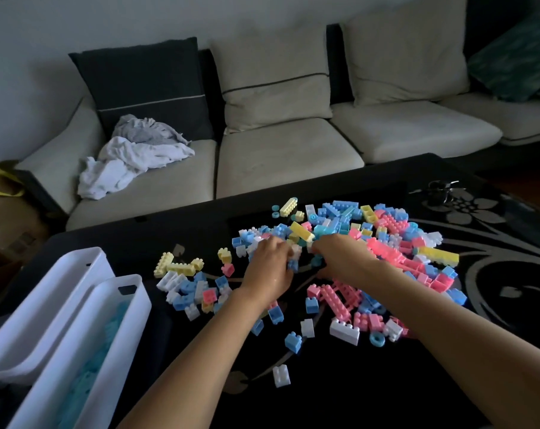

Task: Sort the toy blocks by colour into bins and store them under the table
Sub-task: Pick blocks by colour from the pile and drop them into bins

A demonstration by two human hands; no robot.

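Nearest, the blue-filled bin [129, 329] waits close by, likely for quick drops. Left grip [270, 267] curls round blue blocks [292, 265] in the pile [386, 236]; right grip [339, 258] digs in, closure unclear.

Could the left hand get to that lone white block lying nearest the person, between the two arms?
Probably yes. The white block lies alone on bare table just beside the left forearm, nearer than the left hand now in the pile; nothing covers it.

plastic blocks [383, 243]; glossy table [370, 382]; cloth sofa [287, 153]
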